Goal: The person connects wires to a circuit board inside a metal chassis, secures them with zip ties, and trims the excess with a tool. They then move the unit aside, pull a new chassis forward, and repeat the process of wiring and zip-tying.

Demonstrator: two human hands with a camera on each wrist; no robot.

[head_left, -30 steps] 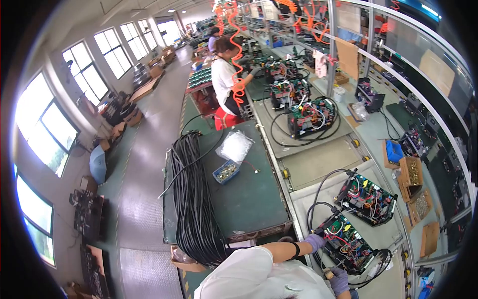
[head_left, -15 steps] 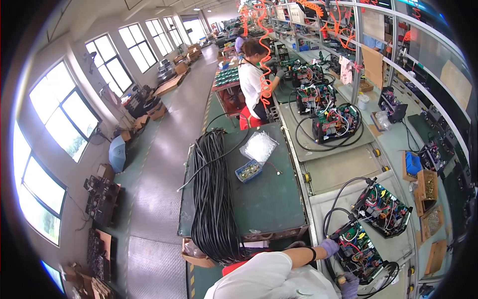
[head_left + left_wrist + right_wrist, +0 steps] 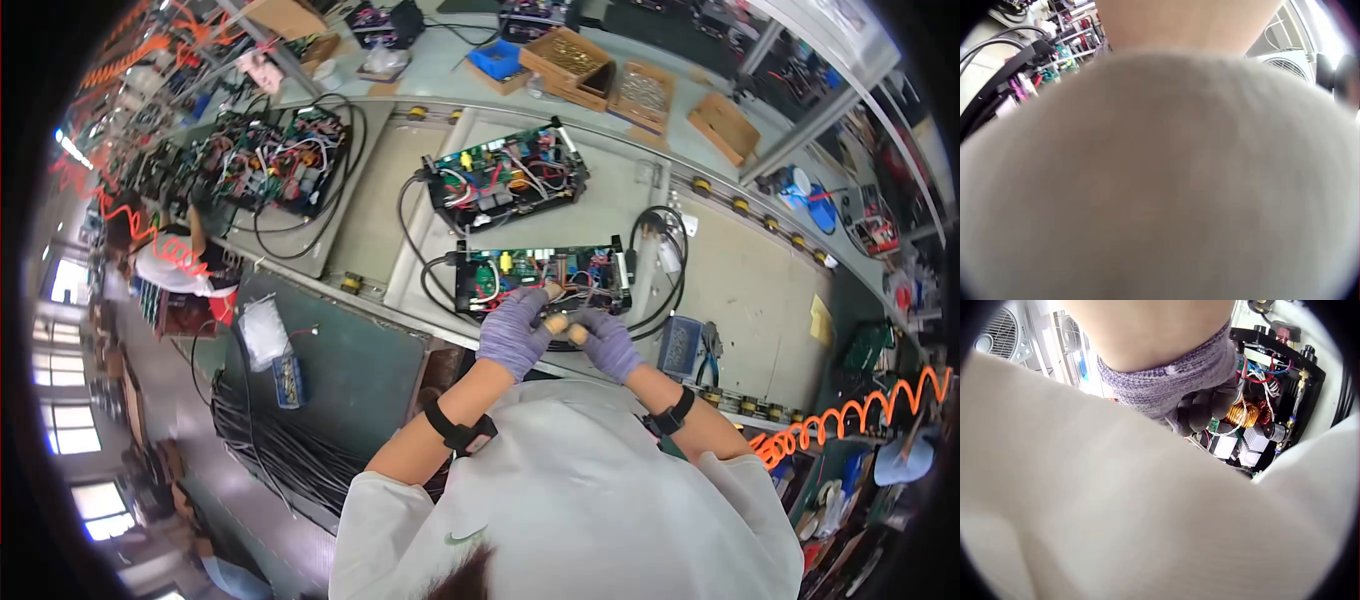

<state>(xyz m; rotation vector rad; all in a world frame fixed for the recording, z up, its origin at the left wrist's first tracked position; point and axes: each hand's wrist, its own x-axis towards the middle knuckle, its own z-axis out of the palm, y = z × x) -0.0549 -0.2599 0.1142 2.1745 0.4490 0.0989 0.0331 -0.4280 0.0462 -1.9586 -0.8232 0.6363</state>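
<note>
In the head view, a circuit-board unit (image 3: 540, 278) with red and white wires lies on the bench before me. My left hand (image 3: 515, 330), in a purple glove with bare fingertips, reaches over its near edge. Beside it, my right hand (image 3: 608, 345) has thumb and fingertips close together near that same edge. The fingertips of both hands nearly meet; I cannot tell what is between them. In the right wrist view, the right hand's fingers (image 3: 1200, 411) are curled next to the unit's copper coil (image 3: 1242, 415). Pale cloth hides my left hand in the left wrist view.
A second unit (image 3: 505, 178) lies just behind, with black cables (image 3: 408, 225) at the left. Pliers (image 3: 711, 352) and a blue parts box (image 3: 680, 345) lie to the right. Wooden trays (image 3: 568, 62) of small parts stand at the back. A person (image 3: 175, 262) works farther left.
The head view has swung round to face the bench squarely. My left hand has shifted from the near unit's end to its front edge, and the two hands have come together.
</note>
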